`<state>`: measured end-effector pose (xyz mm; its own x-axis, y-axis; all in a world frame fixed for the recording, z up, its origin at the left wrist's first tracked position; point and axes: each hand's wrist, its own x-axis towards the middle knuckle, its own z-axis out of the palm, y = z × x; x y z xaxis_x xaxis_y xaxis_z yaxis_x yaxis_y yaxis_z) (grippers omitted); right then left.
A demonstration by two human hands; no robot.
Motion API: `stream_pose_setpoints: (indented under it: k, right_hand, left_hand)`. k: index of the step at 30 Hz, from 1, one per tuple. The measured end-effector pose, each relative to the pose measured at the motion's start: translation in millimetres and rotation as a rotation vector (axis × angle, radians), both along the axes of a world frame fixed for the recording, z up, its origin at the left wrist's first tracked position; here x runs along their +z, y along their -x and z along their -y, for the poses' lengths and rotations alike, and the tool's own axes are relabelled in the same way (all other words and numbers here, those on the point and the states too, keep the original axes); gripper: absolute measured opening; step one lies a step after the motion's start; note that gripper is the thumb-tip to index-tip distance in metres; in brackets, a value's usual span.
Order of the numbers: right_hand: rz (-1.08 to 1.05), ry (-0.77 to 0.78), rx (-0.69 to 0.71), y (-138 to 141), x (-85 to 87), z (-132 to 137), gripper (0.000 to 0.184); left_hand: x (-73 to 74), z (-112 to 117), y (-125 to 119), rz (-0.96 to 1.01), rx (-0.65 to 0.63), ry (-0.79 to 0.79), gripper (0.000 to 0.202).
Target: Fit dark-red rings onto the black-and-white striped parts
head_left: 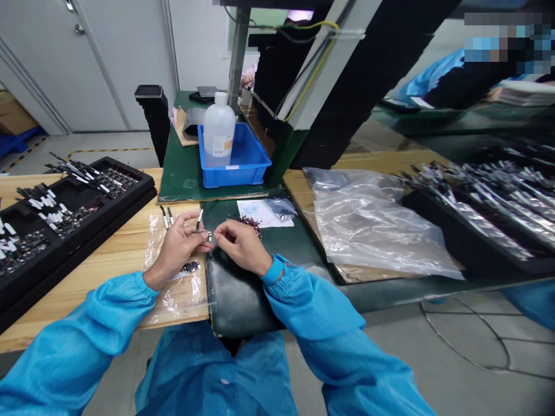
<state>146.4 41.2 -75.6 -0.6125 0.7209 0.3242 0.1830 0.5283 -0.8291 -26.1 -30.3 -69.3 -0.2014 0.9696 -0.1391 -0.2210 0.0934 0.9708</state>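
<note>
Head view: blue bin (238, 177), twelve o'clock; black tray (87, 238), nine; plastic bag (377, 225), three. Left hand (178, 245), pinching circuit board (209, 236); right hand (241, 242), fingertips alongside, grip unclear.

Near side open, far side blocked

Passable: bare dark green mat (243, 306) below right hand (240, 245); pale wooden tabletop strip (115, 254) left of left hand (180, 245). In the way: heap of tiny dark-red parts (250, 221) just beyond right hand; farther, blue rectangular plastic bin (236, 176) with tall translucent bottle (219, 127), slanted white post (310, 107) beside it. Left flank: long black foam tray (108, 224). Right: crumpled clear plastic bag (377, 225).
</note>
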Motion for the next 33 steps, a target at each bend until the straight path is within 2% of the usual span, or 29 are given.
stream_pose_setpoints:
  k: [17, 27, 29, 33]
  right_hand:
    - [-0.009, 0.047, 0.012, -0.9, -0.3, -1.4, 0.014]
    - [-0.013, 0.019, 0.007, -2.1, 1.7, -2.3, 0.014]
    - [-0.019, -0.002, 0.002, -2.3, 3.2, -1.9, 0.014]
    - [-0.05, -0.047, -0.01, -2.9, 6.6, -0.8, 0.013]
  left_hand:
    - [2.6, 0.7, 0.8, -0.067, 0.008, -0.017, 0.068]
    - [1.9, 0.7, 1.2, -0.007, 0.009, 0.009, 0.097]
    - [-0.6, 0.2, 2.8, 0.003, -0.013, 0.016, 0.09]
    - [-3.8, 1.6, 3.3, -0.042, -0.016, -0.022, 0.055]
